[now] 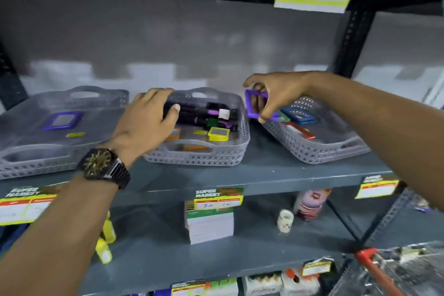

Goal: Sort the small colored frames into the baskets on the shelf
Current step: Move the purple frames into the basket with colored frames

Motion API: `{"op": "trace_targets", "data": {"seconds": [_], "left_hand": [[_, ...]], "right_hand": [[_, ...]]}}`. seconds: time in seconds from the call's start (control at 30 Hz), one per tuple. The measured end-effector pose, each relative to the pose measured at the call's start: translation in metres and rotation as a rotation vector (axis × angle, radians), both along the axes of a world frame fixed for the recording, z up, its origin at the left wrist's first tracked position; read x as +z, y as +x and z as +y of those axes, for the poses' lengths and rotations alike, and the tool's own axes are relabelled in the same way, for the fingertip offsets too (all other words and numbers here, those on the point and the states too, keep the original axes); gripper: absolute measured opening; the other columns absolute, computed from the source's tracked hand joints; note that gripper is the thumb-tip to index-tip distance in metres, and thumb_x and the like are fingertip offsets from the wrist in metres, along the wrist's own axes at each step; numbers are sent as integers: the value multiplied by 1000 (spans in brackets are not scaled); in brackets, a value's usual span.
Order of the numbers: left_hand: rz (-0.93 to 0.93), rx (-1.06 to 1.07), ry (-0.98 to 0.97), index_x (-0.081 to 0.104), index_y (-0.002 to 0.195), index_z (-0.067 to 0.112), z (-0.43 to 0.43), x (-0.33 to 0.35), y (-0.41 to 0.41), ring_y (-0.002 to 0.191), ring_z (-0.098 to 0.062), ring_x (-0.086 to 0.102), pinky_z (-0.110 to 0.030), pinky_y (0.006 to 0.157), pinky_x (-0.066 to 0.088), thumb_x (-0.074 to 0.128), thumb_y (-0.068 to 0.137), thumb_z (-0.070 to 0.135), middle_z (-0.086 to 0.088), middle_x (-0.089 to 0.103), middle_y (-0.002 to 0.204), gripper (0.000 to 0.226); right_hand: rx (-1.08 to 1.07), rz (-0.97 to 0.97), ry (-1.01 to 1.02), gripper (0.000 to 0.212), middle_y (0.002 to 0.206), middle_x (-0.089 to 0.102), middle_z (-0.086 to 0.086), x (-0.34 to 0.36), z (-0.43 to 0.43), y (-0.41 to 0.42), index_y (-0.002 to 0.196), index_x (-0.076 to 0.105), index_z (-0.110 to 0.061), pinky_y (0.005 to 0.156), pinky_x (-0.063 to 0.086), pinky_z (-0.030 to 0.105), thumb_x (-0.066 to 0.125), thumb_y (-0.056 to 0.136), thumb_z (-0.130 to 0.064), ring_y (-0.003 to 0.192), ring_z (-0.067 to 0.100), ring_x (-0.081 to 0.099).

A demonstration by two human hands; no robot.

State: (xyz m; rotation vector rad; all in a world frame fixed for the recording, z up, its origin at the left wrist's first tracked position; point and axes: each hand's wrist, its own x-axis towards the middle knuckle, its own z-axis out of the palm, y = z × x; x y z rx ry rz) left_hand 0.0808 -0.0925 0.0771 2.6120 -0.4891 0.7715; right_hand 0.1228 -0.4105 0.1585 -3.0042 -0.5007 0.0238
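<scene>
Nearest to the camera, two bare forearms reach up and forward toward a grey metal shelf (276, 175). On the left wrist sits a dark wristwatch (103, 163) with a gold face. Below the forearms, on the lower level, a stack of cards (210, 226) stands, with a small white roll (285, 220) to its right and yellow bottles (105, 240) to its left. Price labels (217, 197) hang on the front edge of the shelf.

On the shelf stand three grey perforated baskets side by side. The left hand (144, 122) is over the left rim of the middle basket (192, 158), fingers spread, the thumb touching a dark pack of markers (204, 115) that lies in it; whether the hand really grips the pack I cannot tell. Nearer in the same basket lies a yellow frame (218, 134), and an orange frame (174, 134) is partly hidden under the hand.

The right hand (278, 96) pinches a purple frame (258, 106) between thumb and fingers and holds it upright in the air, between the middle basket and the right basket (319, 151). The right basket stands at an angle and contains a blue frame (299, 115), a red frame (301, 132) and something green, too small to name.

Farther left, the left basket (36, 163) holds a second purple frame (63, 120), lying flat, and a small yellow tag (75, 134). Behind everything is a grey wall.
</scene>
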Motion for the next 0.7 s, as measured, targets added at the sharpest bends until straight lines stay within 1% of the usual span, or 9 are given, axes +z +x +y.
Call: {"op": "trace_targets", "data": {"seconds": [0.1,0.2,0.3,0.37,0.43,0.53,0.6,0.63,0.7], "left_hand": [[23,-59,55,45,143,10,-45,12,12,130,-40,44,-49,107,38,48,99,39,-16,49,146,53],[42,-106,112,44,143,11,-86,15,15,133,-37,42,-47,106,38,48,98,44,-14,46,149,56],[64,-172,135,44,142,10,-126,11,13,134,-35,42,-46,107,38,48,98,45,-13,46,149,57],[63,-219,183,43,143,11,-147,5,9,132,-34,42,-45,106,39,46,98,48,-12,46,148,58],[55,-253,248,42,143,13,-167,-3,4,130,-34,43,-45,104,40,44,98,51,-10,47,148,60],[32,-271,308,41,143,15,-190,-14,-1,131,-31,43,-45,103,41,42,97,54,-7,47,148,60],[34,-272,332,40,144,16,-202,-18,-3,133,-30,41,-47,105,40,41,97,55,-6,46,149,62],[39,-271,345,40,145,16,-207,-20,-3,134,-30,41,-48,106,40,41,97,55,-6,45,150,62],[46,-265,371,39,145,16,-212,-23,-2,136,-30,39,-49,108,38,42,96,56,-5,44,151,64]], "right_hand": [[-71,34,-74,106,106,65,-10,0,-41,-9,143,38,-25,71,51,25,90,51,-29,93,19,65],[-114,63,-165,103,104,66,-1,-2,-70,-15,139,39,-20,78,59,39,89,49,-20,92,25,67],[-154,88,-296,108,110,64,7,-6,-98,-18,144,36,-16,76,59,38,89,50,-19,93,27,66],[-178,103,-388,92,108,65,10,-15,-114,-16,133,46,-13,70,59,38,88,51,-16,89,28,66],[-216,136,-448,89,119,60,13,-25,-130,-17,133,45,-13,76,57,36,89,56,-14,97,29,64],[-254,161,-484,91,138,51,15,-42,-152,-15,145,38,-11,96,52,34,87,68,-17,114,27,56],[-249,191,-499,100,150,42,16,-51,-160,-16,152,32,-13,105,47,39,88,70,-21,129,30,50],[-253,218,-503,103,153,39,15,-54,-164,-16,155,28,-14,106,46,42,88,71,-21,132,31,48],[-274,265,-467,94,150,43,16,-58,-170,-13,154,31,-17,98,52,45,83,76,-18,122,32,54]]}}
